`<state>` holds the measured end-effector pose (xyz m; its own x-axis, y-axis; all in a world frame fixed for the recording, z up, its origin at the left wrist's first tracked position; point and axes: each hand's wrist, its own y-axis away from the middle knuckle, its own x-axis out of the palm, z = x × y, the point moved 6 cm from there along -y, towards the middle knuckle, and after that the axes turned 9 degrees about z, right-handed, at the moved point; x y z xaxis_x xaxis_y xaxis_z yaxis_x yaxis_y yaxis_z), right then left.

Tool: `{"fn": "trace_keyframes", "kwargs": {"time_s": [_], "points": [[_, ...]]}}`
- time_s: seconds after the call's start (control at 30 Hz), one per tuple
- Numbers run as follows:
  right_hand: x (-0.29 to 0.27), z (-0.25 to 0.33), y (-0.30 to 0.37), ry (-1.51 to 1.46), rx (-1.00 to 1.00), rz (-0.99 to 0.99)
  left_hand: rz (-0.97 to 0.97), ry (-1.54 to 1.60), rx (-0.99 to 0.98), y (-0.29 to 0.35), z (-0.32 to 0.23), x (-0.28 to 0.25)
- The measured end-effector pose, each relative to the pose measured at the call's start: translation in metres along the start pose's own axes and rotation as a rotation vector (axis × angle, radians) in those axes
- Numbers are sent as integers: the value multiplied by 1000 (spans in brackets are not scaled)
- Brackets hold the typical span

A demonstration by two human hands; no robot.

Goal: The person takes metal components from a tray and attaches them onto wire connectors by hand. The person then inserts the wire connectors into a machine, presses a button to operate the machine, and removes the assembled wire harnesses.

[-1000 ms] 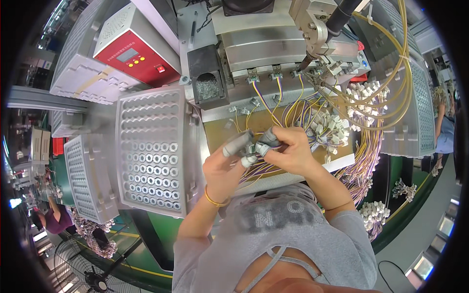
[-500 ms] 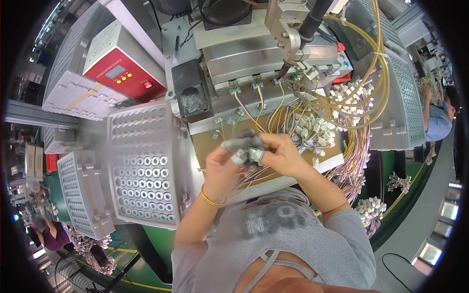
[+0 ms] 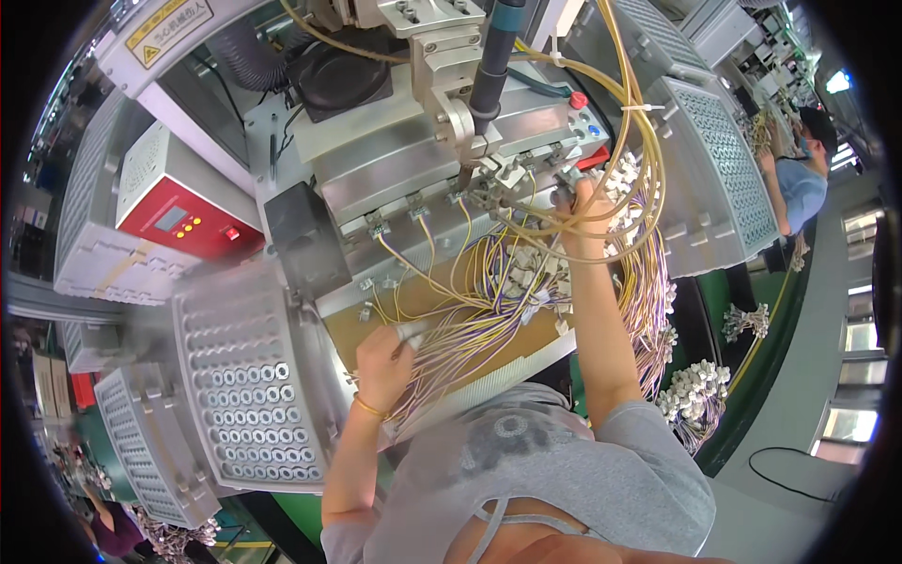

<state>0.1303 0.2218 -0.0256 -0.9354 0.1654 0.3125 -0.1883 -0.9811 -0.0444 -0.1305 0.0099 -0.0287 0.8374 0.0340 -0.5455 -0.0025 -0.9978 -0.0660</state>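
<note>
My left hand [image 3: 383,365] is closed at the near left of the brown work board [image 3: 352,329], a pale cover on one finger. Thin wire ends stick out beside its palm, and yellow, white and purple wires [image 3: 460,352] spread out to its right. My right hand [image 3: 584,211] reaches to the right end of the metal fixture row [image 3: 413,209]. Its covered fingertips are pinched together at a clamp there; what they hold is too small to make out. Yellow hoses [image 3: 648,179] loop partly across that hand. Several wires run from small connectors in the fixture toward me.
A tray of metal rings [image 3: 254,414] stands left, below a red-and-white control box [image 3: 183,211]. An open black box [image 3: 305,235] sits beside the fixture. A dark tool cylinder [image 3: 490,85] hangs above it. Bundled wires with white connectors [image 3: 648,301] drape right. A co-worker [image 3: 799,183] sits far right.
My hands were together over the board. Since then the right has moved away to the fixture's right end, while the left stays near the wires. The whole view has shifted.
</note>
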Motion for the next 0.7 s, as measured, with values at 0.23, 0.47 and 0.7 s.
{"fn": "trace_keyframes", "kwargs": {"time_s": [0.23, 0.47, 0.7], "points": [[8, 3, -1, 23, 73, 49, 405, 279, -258, 22, 25, -13], [27, 16, -10, 198, 141, 210, 116, 91, -315, 22, 29, -58], [41, 38, 102, 806, -210, 466, -281, 73, -117, 34, 14, -88]]}}
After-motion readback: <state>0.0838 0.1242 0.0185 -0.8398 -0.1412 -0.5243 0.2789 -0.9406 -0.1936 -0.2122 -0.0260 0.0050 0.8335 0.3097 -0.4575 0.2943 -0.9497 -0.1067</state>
